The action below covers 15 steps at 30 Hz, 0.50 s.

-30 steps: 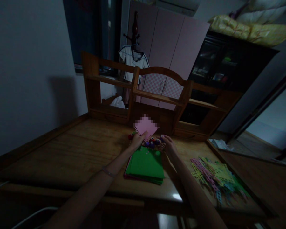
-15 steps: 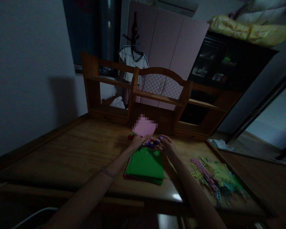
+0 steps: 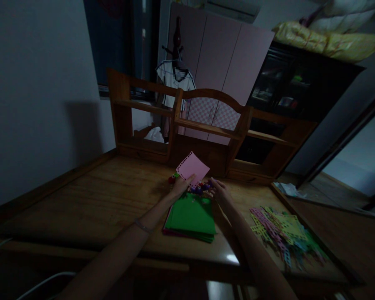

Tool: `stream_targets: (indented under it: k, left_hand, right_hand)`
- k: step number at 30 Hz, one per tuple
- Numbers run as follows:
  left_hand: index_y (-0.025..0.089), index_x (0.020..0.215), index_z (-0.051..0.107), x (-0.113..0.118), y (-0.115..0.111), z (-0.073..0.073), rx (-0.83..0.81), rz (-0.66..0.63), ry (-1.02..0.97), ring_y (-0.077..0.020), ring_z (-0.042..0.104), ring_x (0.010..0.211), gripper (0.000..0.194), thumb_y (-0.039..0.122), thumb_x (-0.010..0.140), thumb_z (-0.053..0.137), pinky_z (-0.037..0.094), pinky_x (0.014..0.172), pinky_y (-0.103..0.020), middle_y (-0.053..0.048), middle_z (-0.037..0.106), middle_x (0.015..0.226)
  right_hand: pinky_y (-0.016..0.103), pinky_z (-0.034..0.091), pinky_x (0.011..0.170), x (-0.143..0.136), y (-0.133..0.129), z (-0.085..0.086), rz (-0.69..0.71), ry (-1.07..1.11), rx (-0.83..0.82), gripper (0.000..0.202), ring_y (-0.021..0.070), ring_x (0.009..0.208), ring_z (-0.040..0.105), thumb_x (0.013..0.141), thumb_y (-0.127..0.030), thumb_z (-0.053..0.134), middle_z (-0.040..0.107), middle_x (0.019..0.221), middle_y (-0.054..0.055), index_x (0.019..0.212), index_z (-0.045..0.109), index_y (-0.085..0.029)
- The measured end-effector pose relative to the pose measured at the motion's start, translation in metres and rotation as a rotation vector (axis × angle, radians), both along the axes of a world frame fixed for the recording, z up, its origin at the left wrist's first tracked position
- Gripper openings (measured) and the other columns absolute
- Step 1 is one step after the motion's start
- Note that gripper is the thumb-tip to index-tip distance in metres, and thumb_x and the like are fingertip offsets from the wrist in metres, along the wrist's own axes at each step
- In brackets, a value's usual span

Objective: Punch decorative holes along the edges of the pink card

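My left hand (image 3: 180,187) grips a pink sheet (image 3: 192,168) by its lower edge, thumb on top. Small punched holes run along at least two of the sheet's edges. My right hand (image 3: 220,191) is just right of the sheet, fingers curled together. A small dark purple bit shows at its fingertips, too dim to name. Between and behind my hands are several small red and purple objects (image 3: 198,190), partly covered by the sheet. Nearest me, below both hands, lies a stack of green sheets (image 3: 192,216) with a reddish-pink layer under it.
A pile of punched strips and sheets (image 3: 279,229) in pink, yellow, green and blue lies at the right of the wooden desk (image 3: 112,200). A low wooden shelf unit (image 3: 206,125) stands along the desk's back edge. A red and green object (image 3: 172,179) lies beyond my left hand.
The pink sheet has turned in my left hand, so its punched edge now faces the upper left. My right hand has shifted slightly.
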State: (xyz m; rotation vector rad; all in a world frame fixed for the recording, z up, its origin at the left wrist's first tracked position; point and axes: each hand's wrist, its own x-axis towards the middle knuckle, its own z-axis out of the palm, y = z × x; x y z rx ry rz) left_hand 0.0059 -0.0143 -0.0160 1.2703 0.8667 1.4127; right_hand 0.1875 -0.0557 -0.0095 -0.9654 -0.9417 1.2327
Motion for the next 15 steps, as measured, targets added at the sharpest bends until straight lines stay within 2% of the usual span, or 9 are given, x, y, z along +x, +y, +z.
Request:
stream_targets:
  k: [2, 6, 9, 13, 15]
  left_hand:
    - [0.014, 0.098, 0.067, -0.0002, 0.0000, 0.0008, -0.007, -0.016, 0.001, -0.0245, 0.062, 0.100, 0.045, 0.046, 0.067, 0.071, 0.048, 0.088, -0.036, -0.010, 0.070, 0.100]
    - [0.014, 0.102, 0.066, -0.0001, 0.0022, -0.0026, -0.006, -0.018, 0.031, -0.0250, 0.060, 0.106, 0.046, 0.045, 0.068, 0.071, 0.046, 0.093, -0.037, -0.011, 0.069, 0.107]
    - [0.014, 0.103, 0.066, 0.0003, 0.0028, -0.0053, 0.020, -0.029, 0.061, -0.0242, 0.062, 0.100, 0.047, 0.046, 0.070, 0.069, 0.049, 0.088, -0.035, -0.010, 0.069, 0.107]
    - [0.013, 0.103, 0.065, 0.0013, 0.0001, -0.0049, 0.006, -0.106, 0.095, -0.0239, 0.066, 0.083, 0.047, 0.049, 0.073, 0.065, 0.053, 0.075, -0.035, -0.009, 0.072, 0.089]
    - [0.012, 0.103, 0.065, 0.0021, -0.0009, -0.0042, 0.018, -0.116, 0.092, -0.0241, 0.066, 0.082, 0.047, 0.049, 0.073, 0.064, 0.053, 0.074, -0.035, -0.010, 0.071, 0.088]
  right_hand:
    - [0.021, 0.046, 0.043, 0.0012, 0.0018, -0.0024, 0.019, 0.012, -0.027, 0.032, 0.0116, 0.049, 0.058, 0.068, -0.044, 0.076, 0.069, 0.072, 0.006, 0.080, 0.067, -0.016]
    - [0.021, 0.042, 0.038, 0.0024, 0.0030, -0.0045, 0.063, -0.068, -0.088, 0.042, 0.0133, 0.045, 0.058, 0.070, -0.056, 0.070, 0.065, 0.060, 0.007, 0.075, 0.065, -0.014]
    - [0.021, 0.036, 0.036, 0.0010, 0.0021, -0.0038, 0.082, -0.155, -0.054, 0.047, 0.0111, 0.040, 0.052, 0.069, -0.062, 0.066, 0.061, 0.055, 0.004, 0.069, 0.065, -0.014]
    - [0.022, 0.026, 0.035, -0.0028, -0.0015, -0.0024, 0.133, -0.238, 0.010, 0.046, 0.0089, 0.036, 0.040, 0.072, -0.063, 0.062, 0.053, 0.047, -0.001, 0.063, 0.063, -0.017]
    - [0.023, 0.024, 0.036, -0.0051, -0.0040, -0.0015, 0.142, -0.234, 0.011, 0.044, 0.0090, 0.036, 0.036, 0.073, -0.061, 0.063, 0.050, 0.044, -0.002, 0.062, 0.063, -0.018]
